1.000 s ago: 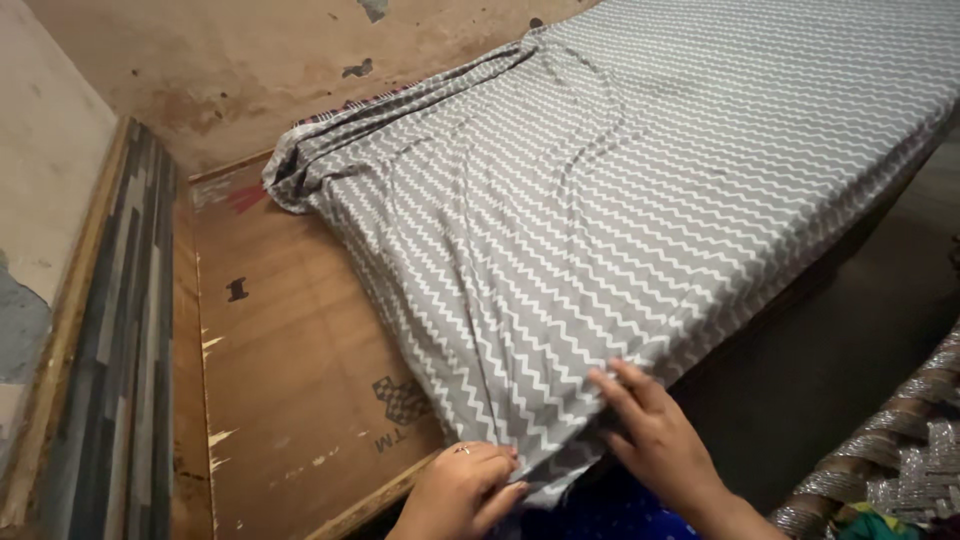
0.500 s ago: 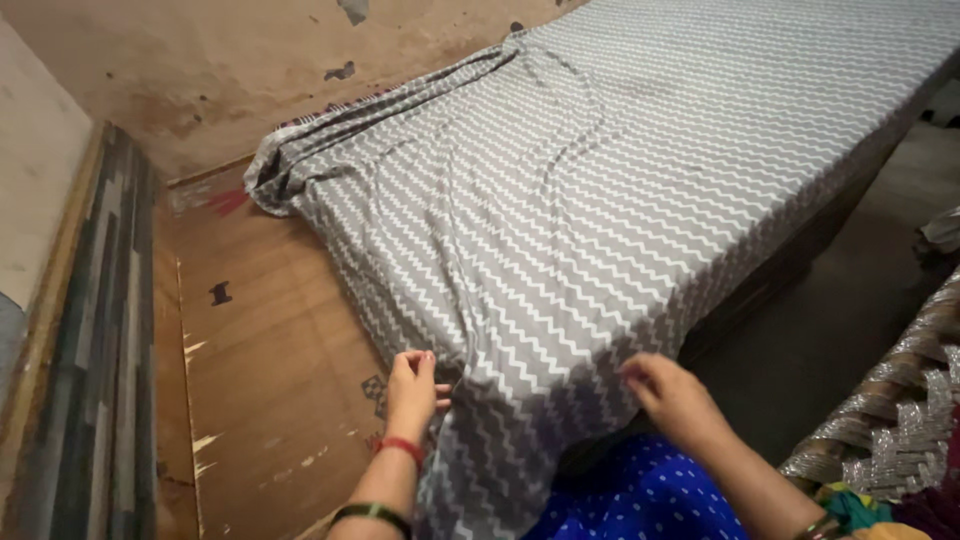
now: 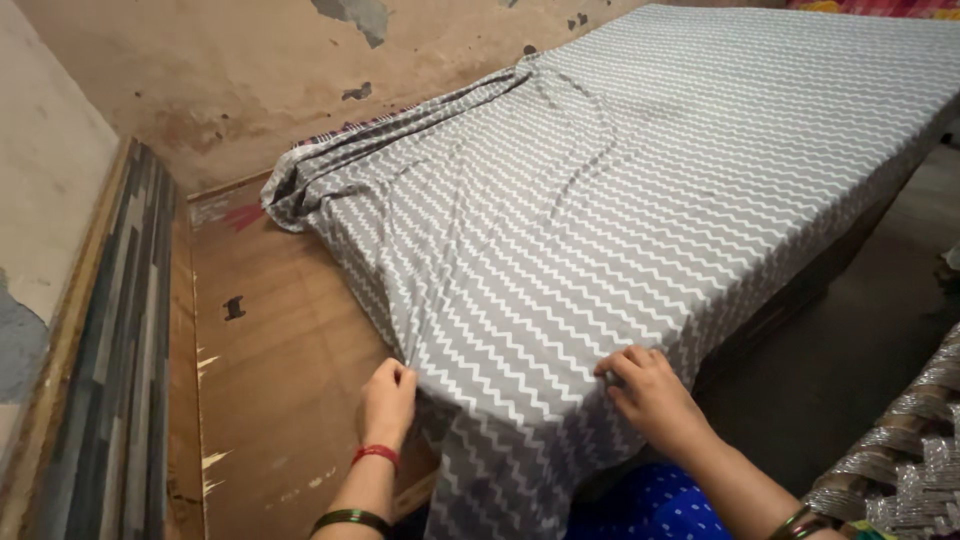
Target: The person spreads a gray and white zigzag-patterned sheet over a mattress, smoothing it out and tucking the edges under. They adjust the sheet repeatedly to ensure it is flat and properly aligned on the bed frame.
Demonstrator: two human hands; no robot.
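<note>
Pinching the near edge of the grey zigzag bedsheet point(image 3: 600, 230), the left hand point(image 3: 388, 402) has its grip clenched on a fold at the bed's near-left corner; the right hand point(image 3: 650, 395) presses curled fingers onto the sheet's near-right corner; the sheet covers the mattress, bunched at its far-left end; bare plywood bed base point(image 3: 280, 360) lies left; beyond, a stained, peeling wall point(image 3: 230, 70).
</note>
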